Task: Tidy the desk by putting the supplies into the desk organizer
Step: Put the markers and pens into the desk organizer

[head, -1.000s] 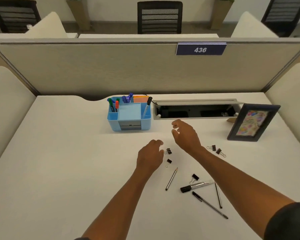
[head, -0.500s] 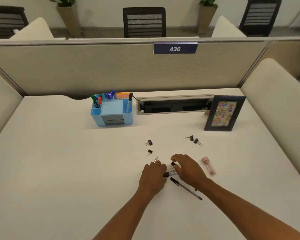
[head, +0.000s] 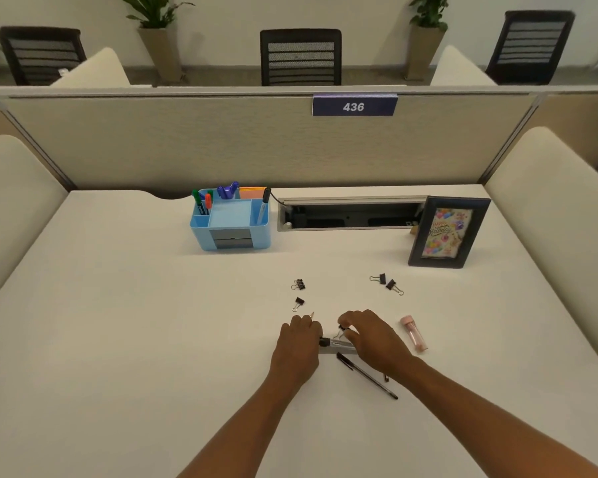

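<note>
The blue desk organizer [head: 232, 232] stands at the back of the desk and holds several markers. My left hand [head: 299, 343] curls over a silver pen, whose tip [head: 312, 314] sticks out past the fingers. My right hand [head: 372, 338] pinches a black binder clip [head: 341, 328] between finger and thumb, just above a grey marker [head: 335, 344] that lies between both hands. A black pen [head: 366, 376] lies under my right wrist. Loose binder clips sit at the left [head: 298, 284], below it [head: 298, 302] and at the right [head: 380, 278]. A pink tube [head: 414, 333] lies to the right.
A framed picture [head: 446, 232] stands at the back right beside an open cable tray [head: 346, 215]. A partition wall with the sign 436 [head: 354, 106] closes the far edge. Cushioned dividers flank both sides of the white desk [head: 118, 322].
Both hands pulled back from near the organizer to the pens at the front. The view tilted up. In the last half second the hands barely moved.
</note>
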`<move>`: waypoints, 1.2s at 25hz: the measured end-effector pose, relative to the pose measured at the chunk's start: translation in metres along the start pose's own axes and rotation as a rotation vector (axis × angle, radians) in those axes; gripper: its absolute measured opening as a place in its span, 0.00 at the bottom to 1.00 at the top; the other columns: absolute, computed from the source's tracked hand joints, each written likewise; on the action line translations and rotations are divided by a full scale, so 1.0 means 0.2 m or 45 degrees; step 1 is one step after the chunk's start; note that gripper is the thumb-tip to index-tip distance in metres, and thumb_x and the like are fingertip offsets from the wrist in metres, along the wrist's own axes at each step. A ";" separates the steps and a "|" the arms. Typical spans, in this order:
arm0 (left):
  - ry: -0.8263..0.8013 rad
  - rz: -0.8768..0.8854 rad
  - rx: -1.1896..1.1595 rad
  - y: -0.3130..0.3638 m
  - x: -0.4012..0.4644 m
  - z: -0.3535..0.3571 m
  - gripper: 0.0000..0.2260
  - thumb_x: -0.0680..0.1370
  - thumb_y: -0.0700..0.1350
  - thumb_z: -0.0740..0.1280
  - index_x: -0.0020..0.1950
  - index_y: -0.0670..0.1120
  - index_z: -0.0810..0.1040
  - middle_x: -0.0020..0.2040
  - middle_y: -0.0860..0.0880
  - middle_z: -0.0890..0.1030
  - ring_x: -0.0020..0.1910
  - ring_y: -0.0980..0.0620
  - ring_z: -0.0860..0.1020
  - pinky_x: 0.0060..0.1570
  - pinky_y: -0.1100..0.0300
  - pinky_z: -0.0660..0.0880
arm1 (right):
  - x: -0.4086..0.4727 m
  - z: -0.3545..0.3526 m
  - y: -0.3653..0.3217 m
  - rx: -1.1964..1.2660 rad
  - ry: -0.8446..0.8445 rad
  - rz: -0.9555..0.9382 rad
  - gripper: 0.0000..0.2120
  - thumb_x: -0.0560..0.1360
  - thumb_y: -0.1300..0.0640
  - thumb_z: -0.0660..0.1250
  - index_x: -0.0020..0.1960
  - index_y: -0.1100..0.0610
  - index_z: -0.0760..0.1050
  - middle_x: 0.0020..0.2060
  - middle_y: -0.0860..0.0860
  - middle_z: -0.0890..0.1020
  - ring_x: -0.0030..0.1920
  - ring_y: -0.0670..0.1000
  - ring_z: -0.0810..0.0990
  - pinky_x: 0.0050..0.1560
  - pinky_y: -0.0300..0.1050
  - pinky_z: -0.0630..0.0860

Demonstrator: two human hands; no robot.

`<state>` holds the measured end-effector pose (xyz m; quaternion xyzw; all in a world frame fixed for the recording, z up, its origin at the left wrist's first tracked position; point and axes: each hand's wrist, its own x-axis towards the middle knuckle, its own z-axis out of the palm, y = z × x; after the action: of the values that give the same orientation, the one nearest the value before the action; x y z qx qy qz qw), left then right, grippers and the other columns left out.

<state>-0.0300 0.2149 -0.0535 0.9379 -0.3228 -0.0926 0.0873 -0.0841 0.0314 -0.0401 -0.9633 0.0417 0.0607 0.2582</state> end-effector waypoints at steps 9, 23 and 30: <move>0.021 -0.034 -0.297 -0.08 0.07 -0.10 0.12 0.78 0.40 0.62 0.59 0.50 0.76 0.53 0.51 0.76 0.56 0.50 0.69 0.52 0.58 0.65 | 0.12 -0.02 -0.11 0.002 -0.149 -0.119 0.10 0.74 0.50 0.69 0.56 0.45 0.75 0.46 0.38 0.82 0.49 0.42 0.72 0.50 0.42 0.72; 0.167 -0.141 -0.695 -0.33 0.21 -0.29 0.16 0.78 0.47 0.67 0.66 0.52 0.73 0.54 0.54 0.79 0.51 0.56 0.75 0.54 0.61 0.72 | 0.48 -0.15 -0.32 0.141 -0.101 -0.152 0.22 0.76 0.56 0.68 0.68 0.44 0.69 0.47 0.40 0.78 0.42 0.41 0.75 0.48 0.38 0.73; 0.142 -0.238 -0.453 -0.53 0.37 -0.44 0.24 0.82 0.50 0.62 0.77 0.52 0.60 0.76 0.52 0.63 0.75 0.52 0.61 0.71 0.56 0.61 | 0.80 -0.25 -0.51 0.164 -0.018 -0.065 0.22 0.77 0.56 0.68 0.69 0.48 0.68 0.57 0.51 0.81 0.49 0.48 0.78 0.54 0.42 0.76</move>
<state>0.1096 0.2600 -0.0011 0.9372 -0.2075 -0.1039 0.2603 0.0901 0.0856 0.0313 -0.9449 0.0190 0.0582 0.3214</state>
